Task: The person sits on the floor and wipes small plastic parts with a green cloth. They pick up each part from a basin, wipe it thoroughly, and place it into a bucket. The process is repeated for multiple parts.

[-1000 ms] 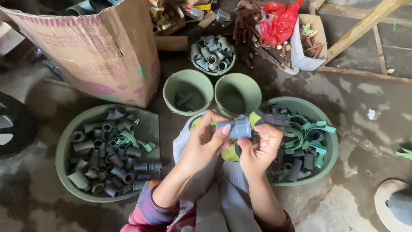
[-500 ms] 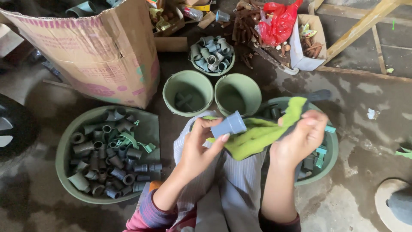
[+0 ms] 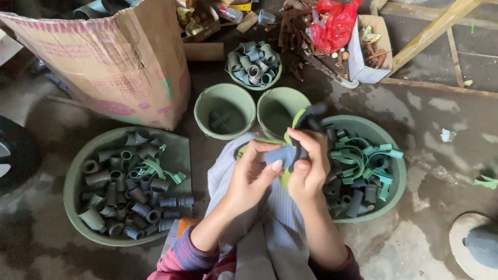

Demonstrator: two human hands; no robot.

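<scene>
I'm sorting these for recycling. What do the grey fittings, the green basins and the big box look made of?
Grey pipe fittings: probably moulded plastic, matt and dusty, with uniform hollow tube walls. Green basins, such as the left basin: likely plastic too, with a thin smooth rim and dull finish. Big box: corrugated cardboard, brown, creased, with torn, bent flaps.

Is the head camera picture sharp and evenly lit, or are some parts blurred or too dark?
Head view: soft, even daylight, no hard shadows or glare. The left hand and right hand are fairly sharp; the green cloth tip above the grey pipe fitting is smeared. The left basin of fittings reads clearly; the upper left corner is dark.
</scene>
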